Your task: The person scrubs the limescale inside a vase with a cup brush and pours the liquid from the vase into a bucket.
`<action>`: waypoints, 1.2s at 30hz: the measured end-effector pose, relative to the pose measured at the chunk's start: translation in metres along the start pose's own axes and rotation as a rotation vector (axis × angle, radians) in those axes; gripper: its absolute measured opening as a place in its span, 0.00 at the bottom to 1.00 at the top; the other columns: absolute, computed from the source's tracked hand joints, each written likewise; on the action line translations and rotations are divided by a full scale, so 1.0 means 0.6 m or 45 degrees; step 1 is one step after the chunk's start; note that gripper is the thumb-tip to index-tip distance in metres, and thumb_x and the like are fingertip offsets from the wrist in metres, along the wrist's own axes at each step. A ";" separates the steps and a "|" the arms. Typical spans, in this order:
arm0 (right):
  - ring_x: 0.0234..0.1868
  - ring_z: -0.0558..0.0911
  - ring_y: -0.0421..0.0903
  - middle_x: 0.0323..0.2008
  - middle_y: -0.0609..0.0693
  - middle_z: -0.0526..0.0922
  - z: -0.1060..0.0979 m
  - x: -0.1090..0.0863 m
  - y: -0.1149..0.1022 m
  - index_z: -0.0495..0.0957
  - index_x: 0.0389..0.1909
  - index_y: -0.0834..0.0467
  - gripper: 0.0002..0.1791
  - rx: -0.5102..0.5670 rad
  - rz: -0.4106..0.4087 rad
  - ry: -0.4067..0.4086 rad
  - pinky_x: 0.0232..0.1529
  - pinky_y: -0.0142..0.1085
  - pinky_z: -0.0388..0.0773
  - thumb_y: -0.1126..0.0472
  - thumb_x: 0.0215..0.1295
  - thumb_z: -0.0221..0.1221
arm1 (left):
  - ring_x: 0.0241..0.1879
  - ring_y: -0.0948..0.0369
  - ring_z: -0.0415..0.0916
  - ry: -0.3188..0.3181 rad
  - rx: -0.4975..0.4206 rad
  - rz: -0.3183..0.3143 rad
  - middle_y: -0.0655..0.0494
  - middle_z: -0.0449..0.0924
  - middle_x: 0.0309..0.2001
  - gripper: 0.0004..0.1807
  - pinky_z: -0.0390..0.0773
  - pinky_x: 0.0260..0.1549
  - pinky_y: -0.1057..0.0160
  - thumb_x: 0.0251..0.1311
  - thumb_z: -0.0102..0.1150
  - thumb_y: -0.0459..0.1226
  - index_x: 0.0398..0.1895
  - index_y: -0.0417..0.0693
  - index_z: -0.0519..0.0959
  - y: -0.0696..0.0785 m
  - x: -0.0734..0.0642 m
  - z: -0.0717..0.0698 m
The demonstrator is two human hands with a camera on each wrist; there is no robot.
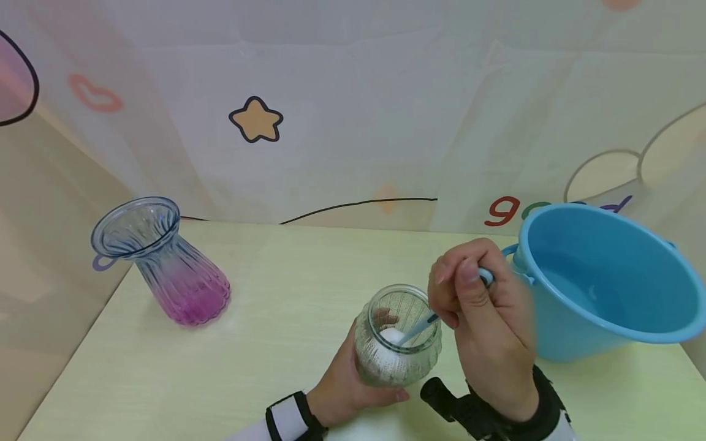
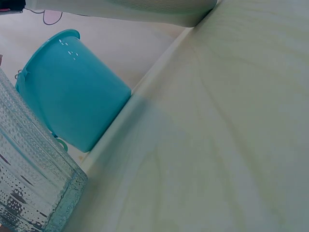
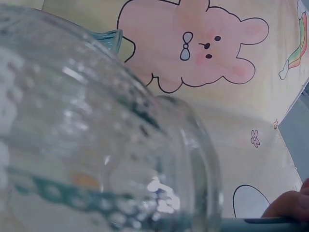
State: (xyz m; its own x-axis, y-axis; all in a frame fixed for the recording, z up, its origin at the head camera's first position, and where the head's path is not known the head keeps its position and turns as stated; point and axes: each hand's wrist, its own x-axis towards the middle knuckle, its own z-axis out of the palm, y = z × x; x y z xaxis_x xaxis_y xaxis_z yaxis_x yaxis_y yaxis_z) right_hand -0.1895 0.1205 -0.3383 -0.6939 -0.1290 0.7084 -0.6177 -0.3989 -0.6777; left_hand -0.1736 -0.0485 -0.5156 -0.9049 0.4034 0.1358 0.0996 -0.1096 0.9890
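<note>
My left hand grips a clear, textured glass jar low on its side, fingers wrapped behind it and thumb along the front. The jar's mouth is tilted up toward me over the table. My right hand is curled round the light-blue handle of a cup brush, whose rounded white head sits inside the jar. The handle's end pokes out above the right thumb. In the right wrist view the jar fills the left side, with the brush handle running in at its mouth.
A blue bucket stands at the right, close beside my right hand. At the left stands a ribbed glass vase, blue at the top and pink below. A printed backdrop rises behind the pale table.
</note>
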 end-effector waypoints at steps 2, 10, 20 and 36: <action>0.20 0.62 0.42 0.22 0.51 0.61 -0.005 0.002 0.001 0.71 0.42 0.70 0.15 0.116 -0.097 0.032 0.17 0.34 0.56 0.74 0.80 0.35 | 0.72 0.55 0.65 0.001 -0.009 -0.007 0.56 0.65 0.75 0.58 0.61 0.73 0.60 0.45 0.81 0.32 0.78 0.63 0.56 -0.001 0.000 0.000; 0.18 0.61 0.44 0.18 0.53 0.57 -0.005 0.009 -0.008 0.70 0.39 0.80 0.16 0.363 -0.329 0.184 0.21 0.33 0.52 0.71 0.81 0.38 | 0.72 0.54 0.66 0.001 -0.049 -0.100 0.55 0.65 0.74 0.61 0.62 0.72 0.60 0.45 0.81 0.30 0.79 0.67 0.53 0.003 -0.004 0.001; 0.19 0.63 0.42 0.20 0.51 0.60 -0.001 -0.002 0.011 0.73 0.44 0.74 0.15 0.051 -0.166 0.035 0.18 0.33 0.58 0.73 0.81 0.36 | 0.71 0.56 0.67 0.005 -0.011 -0.006 0.57 0.66 0.74 0.59 0.63 0.72 0.62 0.45 0.82 0.32 0.78 0.63 0.55 0.000 0.001 0.003; 0.20 0.65 0.41 0.20 0.49 0.63 0.019 -0.005 0.010 0.72 0.41 0.67 0.13 -0.294 0.138 -0.153 0.19 0.36 0.64 0.76 0.78 0.39 | 0.68 0.54 0.69 -0.001 -0.038 0.013 0.55 0.69 0.71 0.59 0.67 0.70 0.63 0.45 0.81 0.33 0.78 0.66 0.54 -0.001 0.004 0.005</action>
State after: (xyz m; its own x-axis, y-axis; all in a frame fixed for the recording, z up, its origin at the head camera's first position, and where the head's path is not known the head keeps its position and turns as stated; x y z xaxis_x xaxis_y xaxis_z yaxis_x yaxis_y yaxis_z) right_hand -0.1869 0.1084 -0.3422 -0.7201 -0.2716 0.6385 -0.6199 -0.1615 -0.7678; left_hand -0.1748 -0.0447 -0.5160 -0.9036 0.4027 0.1457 0.0962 -0.1407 0.9854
